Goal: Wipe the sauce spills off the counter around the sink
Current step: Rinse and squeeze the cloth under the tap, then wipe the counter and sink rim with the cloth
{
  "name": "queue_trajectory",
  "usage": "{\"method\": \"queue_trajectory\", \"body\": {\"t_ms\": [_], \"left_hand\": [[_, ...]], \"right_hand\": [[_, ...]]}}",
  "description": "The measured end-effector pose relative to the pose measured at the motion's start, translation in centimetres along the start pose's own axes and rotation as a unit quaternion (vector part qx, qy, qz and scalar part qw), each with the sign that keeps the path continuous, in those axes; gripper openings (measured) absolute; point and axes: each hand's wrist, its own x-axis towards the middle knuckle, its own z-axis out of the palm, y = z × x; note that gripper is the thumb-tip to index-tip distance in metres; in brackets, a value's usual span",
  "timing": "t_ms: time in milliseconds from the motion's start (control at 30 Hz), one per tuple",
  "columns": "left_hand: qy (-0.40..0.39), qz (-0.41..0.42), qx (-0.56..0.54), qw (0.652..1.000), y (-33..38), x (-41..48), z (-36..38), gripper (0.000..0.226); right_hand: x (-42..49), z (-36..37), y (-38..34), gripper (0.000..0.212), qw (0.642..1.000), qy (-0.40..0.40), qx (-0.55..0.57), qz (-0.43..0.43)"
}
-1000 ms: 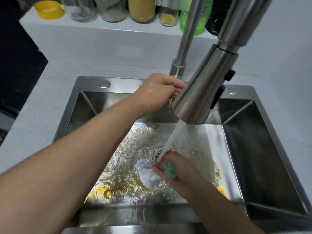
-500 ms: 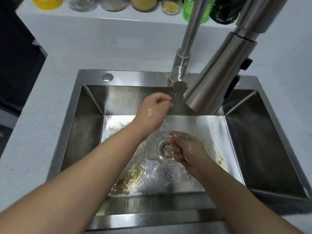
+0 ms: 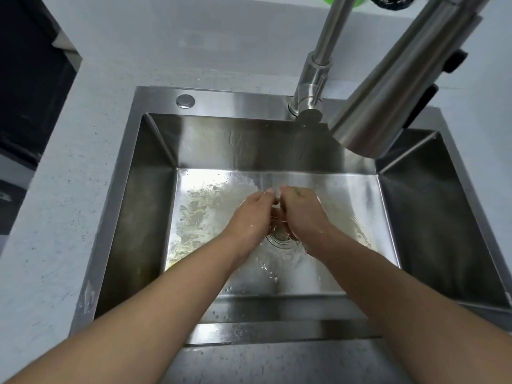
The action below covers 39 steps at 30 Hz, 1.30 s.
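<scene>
Low in the square stainless steel sink (image 3: 133, 217), right over the round metal drain (image 3: 279, 241), the two hands meet. The left hand (image 3: 249, 214) and the right hand (image 3: 302, 214) are pressed together, fingers curled and touching at the tips, both wet. Only a sliver of the small green wiper (image 3: 298, 191) peeks out at the top of the right hand, which is clamped round it. The rest is buried in the fist, so I cannot tell whether it is cloth or sponge, nor whether the left hand also grips it or merely presses against the right.

Thin yellowish sauce film (image 3: 194, 206) lies on the wet basin floor to the left of the hands. No stream shows from the brushed steel pull-down spray head (image 3: 388, 92) above.

Judging by how small it bunches up, the wiper is soft, light and soaked. It should squash easily, drip when lifted and feel slick with sauce. A hard squeeze over the drain seems wise before it goes to the pale speckled counter (image 3: 55, 189). There it is best held flat under the spread fingers, not by a corner, so that it presses evenly around the sink's rim.
</scene>
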Motion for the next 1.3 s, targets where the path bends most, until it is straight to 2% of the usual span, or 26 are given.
{"method": "queue_trajectory", "body": {"t_ms": [100,200,267,333,400,433,533,633,767,867,1000,1067,1133,1167,1200,1300], "left_hand": [[-0.005,0.002,0.017,1.000,0.1,-0.4,0.4,0.040],[-0.015,-0.007,0.028,0.999,-0.1,-0.8,0.9,0.042],[-0.027,-0.015,0.026,0.999,-0.4,-1.0,1.1,0.038],[-0.032,-0.021,0.029,0.999,-0.8,-1.2,1.3,0.033],[-0.037,-0.034,0.027,0.998,-1.5,-1.4,1.5,0.027],[-0.046,-0.043,0.024,0.998,-1.8,-1.6,1.7,0.023],[-0.082,-0.026,0.046,0.995,-2.5,-2.3,2.4,0.007],[-0.064,0.029,0.050,0.996,-2.7,-3.1,3.2,0.012],[-0.074,0.082,0.012,0.994,-2.5,-4.4,4.0,0.021],[-0.079,0.088,-0.014,0.993,-2.7,-5.5,5.4,0.033],[-0.052,0.163,0.112,0.979,-3.2,-7.0,7.8,0.039],[-0.050,0.163,0.167,0.971,-2.9,-8.4,9.0,0.049],[-0.080,0.148,0.205,0.964,-2.4,-9.9,10.0,0.041],[-0.103,0.137,0.205,0.964,-2.2,-10.6,10.5,0.032],[-0.114,0.129,0.189,0.967,-2.0,-11.3,11.1,0.034],[-0.076,0.103,0.050,0.991,-1.8,-12.5,12.9,0.028]], "right_hand": [[-0.4,0.1,0.6,0.036,0.999,0.003,0.021,0.035],[-1.0,-0.4,0.9,0.036,0.997,0.024,0.033,0.066],[-1.3,-1.4,0.8,0.037,0.993,0.034,0.090,0.074],[-1.3,-2.6,0.8,0.038,0.979,-0.013,0.187,0.079],[-1.5,-3.8,1.5,0.044,0.962,-0.078,0.236,0.113],[-1.8,-4.4,2.0,0.046,0.958,-0.082,0.240,0.133],[-2.8,-5.7,3.0,0.030,0.947,-0.082,0.266,0.158],[-4.2,-7.7,3.4,0.028,0.969,-0.096,0.200,0.106],[-5.9,-10.6,3.8,0.005,0.990,-0.084,0.105,0.041],[-6.9,-13.0,4.2,0.018,0.998,-0.044,0.027,-0.031],[-9.1,-16.4,4.6,0.028,0.994,0.004,-0.016,-0.108],[-10.2,-18.4,4.7,0.032,0.989,0.037,-0.027,-0.141],[-11.2,-20.1,4.8,0.025,0.985,0.051,-0.037,-0.158],[-11.5,-20.8,5.0,0.021,0.987,0.040,-0.022,-0.157],[-11.8,-21.6,5.3,0.019,0.988,0.022,-0.001,-0.154],[-13.1,-23.8,6.0,0.024,0.989,-0.043,0.028,-0.139]]}}
